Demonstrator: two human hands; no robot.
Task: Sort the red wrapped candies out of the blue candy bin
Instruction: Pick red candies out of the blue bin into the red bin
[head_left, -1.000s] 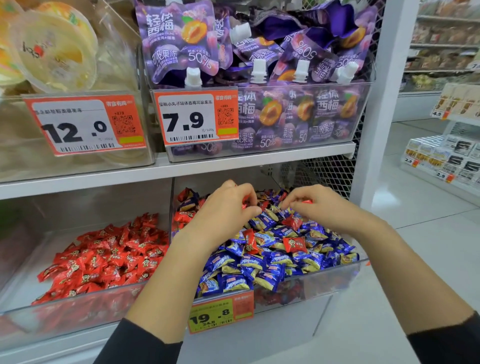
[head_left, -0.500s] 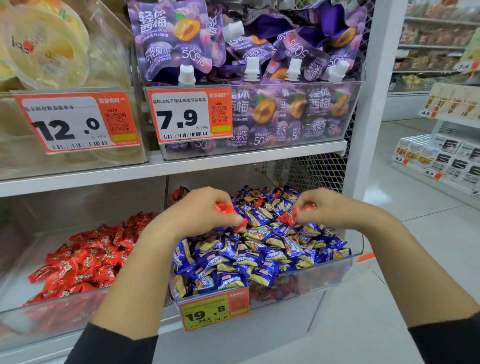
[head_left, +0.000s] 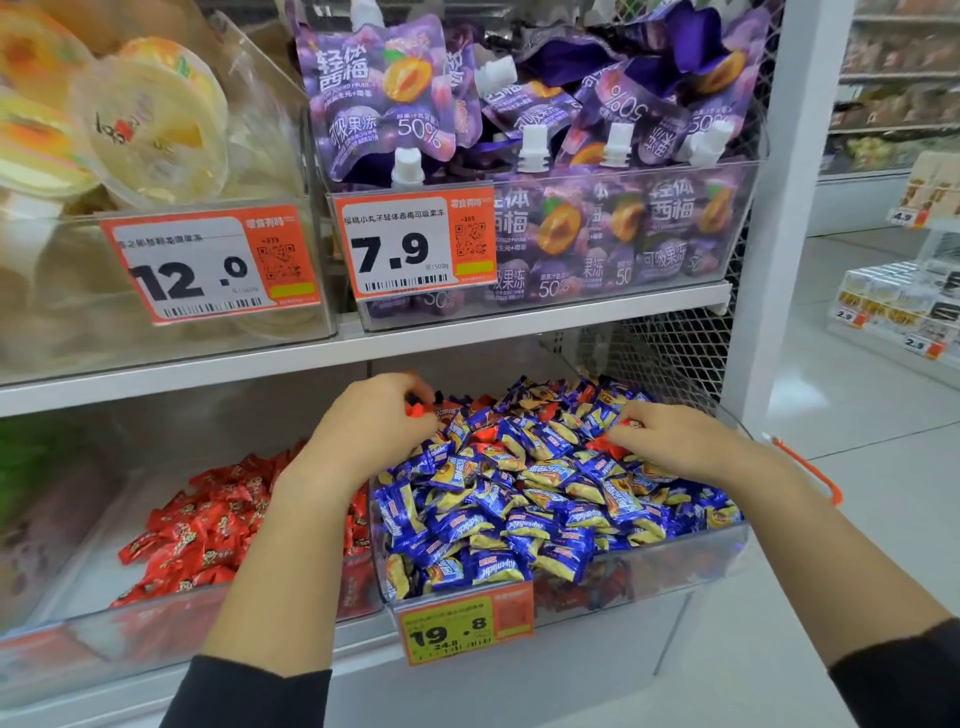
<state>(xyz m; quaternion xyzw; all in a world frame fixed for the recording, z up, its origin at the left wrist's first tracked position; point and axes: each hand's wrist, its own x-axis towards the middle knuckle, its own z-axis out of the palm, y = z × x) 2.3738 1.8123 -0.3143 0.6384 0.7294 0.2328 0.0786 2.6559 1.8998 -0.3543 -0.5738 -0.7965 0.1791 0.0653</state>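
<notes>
A clear bin (head_left: 649, 571) on the lower shelf is heaped with blue and yellow wrapped candies (head_left: 519, 499). A few red wrapped candies (head_left: 480, 434) show among them near the back. My left hand (head_left: 374, 426) rests on the heap's back left, fingers curled around red wrapped candies (head_left: 415, 410). My right hand (head_left: 670, 441) lies on the right side of the heap, pinching a red wrapped candy (head_left: 631, 423) at its fingertips.
To the left, a clear bin (head_left: 78, 597) holds a pile of red candies (head_left: 208, 525). Above, a shelf (head_left: 363, 348) carries bins of purple jelly pouches (head_left: 519, 156) and yellow jelly cups (head_left: 145, 124). A white post (head_left: 779, 208) and the aisle floor lie right.
Both hands have shifted a little farther back over the blue heap, still closed on red candies. The camera has tilted slightly.
</notes>
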